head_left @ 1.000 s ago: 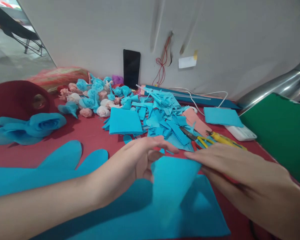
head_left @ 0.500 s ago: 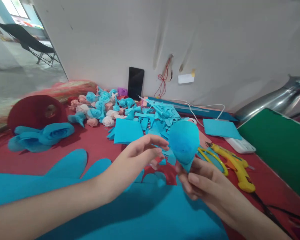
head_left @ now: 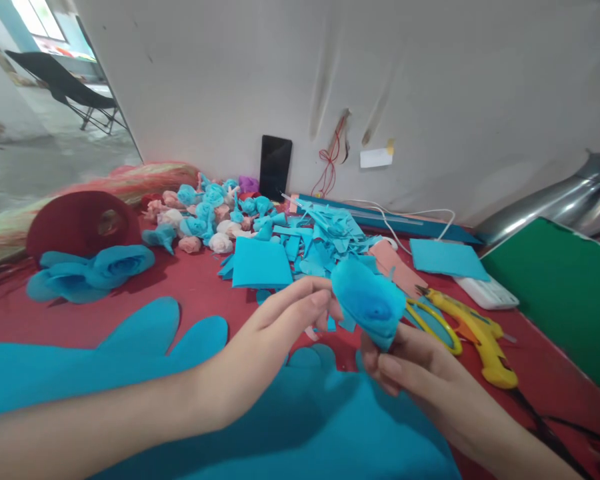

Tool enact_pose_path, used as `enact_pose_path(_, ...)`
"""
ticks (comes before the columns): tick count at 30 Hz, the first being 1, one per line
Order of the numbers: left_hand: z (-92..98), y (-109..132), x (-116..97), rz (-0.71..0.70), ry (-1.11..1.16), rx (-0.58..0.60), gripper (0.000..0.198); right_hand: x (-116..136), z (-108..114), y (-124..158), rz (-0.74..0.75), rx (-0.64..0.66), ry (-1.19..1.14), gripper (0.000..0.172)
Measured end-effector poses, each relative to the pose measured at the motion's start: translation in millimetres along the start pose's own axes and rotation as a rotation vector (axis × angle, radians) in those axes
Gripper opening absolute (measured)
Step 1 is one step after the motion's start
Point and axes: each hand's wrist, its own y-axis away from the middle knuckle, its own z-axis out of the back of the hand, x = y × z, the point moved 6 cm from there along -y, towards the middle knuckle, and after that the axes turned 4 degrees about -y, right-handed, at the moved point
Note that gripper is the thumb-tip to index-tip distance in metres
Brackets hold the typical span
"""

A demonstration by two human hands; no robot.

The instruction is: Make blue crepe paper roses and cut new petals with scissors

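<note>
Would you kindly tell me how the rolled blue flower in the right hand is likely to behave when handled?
The rolled blue flower is probably light: the right hand holds it up by its pointed base. Its thin curled layers look soft, so a squeeze would likely crush them. Set down, the cone would probably tip and roll.

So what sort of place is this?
Probably a craft worktable for felt flowers: a heap of blue felt offcuts, a cluster of small rolled blue and pink flowers, a yellow glue gun.
</note>
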Motion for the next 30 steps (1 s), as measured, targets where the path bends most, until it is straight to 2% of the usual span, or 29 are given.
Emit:
enact_pose_path(4,-1.1,2,-3,-0.026,-0.035,0.000,0.026,9,-5,0,0.087,-0.009,0.031,0.016)
enact_pose_path(7,-0.5,3,-8,-0.087,-0.228,-0.006,0.023,7,-2,3,0.065,-0.095,-0.084,0.016)
enact_pose_path(9,-3.2,3,-17,-0.288,-0.523,0.017,0.021,5,1,5,0.073,-0.139,-0.123,0.019)
enact_pose_path(12,-19.3,11,-20,-0.731,-1.115,0.124,0.025,8,6,6,0.135,-0.165,-0.034,0.026)
enact_pose_path(13,-23.6,13,-16,-0.831,-1.270,0.153,0.026,9,6,6,0.146,-0.170,-0.006,0.027)
enact_pose_path(15,-27.3,14,-7,-0.898,-1.441,0.180,0.028,10,7,5,0.152,-0.173,0.025,0.031)
enact_pose_path(19,-27.8,12,-2,-0.877,-1.466,0.149,0.026,9,7,1,0.133,-0.189,0.043,0.032)
enact_pose_path(23,-26.4,14,-6,-0.920,-1.497,0.141,0.026,6,8,0,0.113,-0.202,0.023,0.032)
enact_pose_path(27,-18.8,20,-23,-0.989,-1.420,0.122,0.024,3,6,1,0.093,-0.176,0.007,0.026)
enact_pose_path(30,-11.1,29,-44,-1.016,-1.212,0.019,0.018,-1,1,3,0.022,-0.112,0.008,0.027)
